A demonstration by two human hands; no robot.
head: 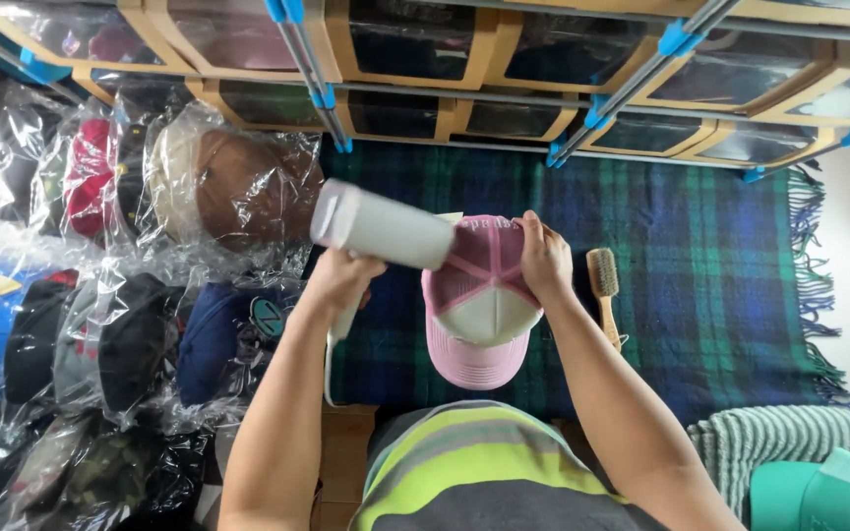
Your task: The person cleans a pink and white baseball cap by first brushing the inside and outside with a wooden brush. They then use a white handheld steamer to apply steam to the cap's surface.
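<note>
- The left hand (338, 277) is wrapped around the handle of a white lint roller (383, 232), fingers curled tight in a fist around it; the roller head lies tilted across, its far end just touching the back of the cap.
- The right hand (544, 258) grips a pink and white cap (476, 307) at its far edge, fingers pressed together over the rim and the thumb on the mesh side.
- The cap is held above a plaid blanket (700, 256), in front of the person's chest, brim pointing back toward the body and mesh panels facing away.
- A wooden brush (604, 290) lies on the blanket just right of the right wrist, bristle end away from the person.
- To the left, caps in clear plastic bags (150, 295) are piled side by side, among them a brown one, a red one and dark ones.
- Above the blanket, a rack of boxes (504, 59) with clear fronts runs across.
- A teal cap (819, 492) sits at the lower right corner.
</note>
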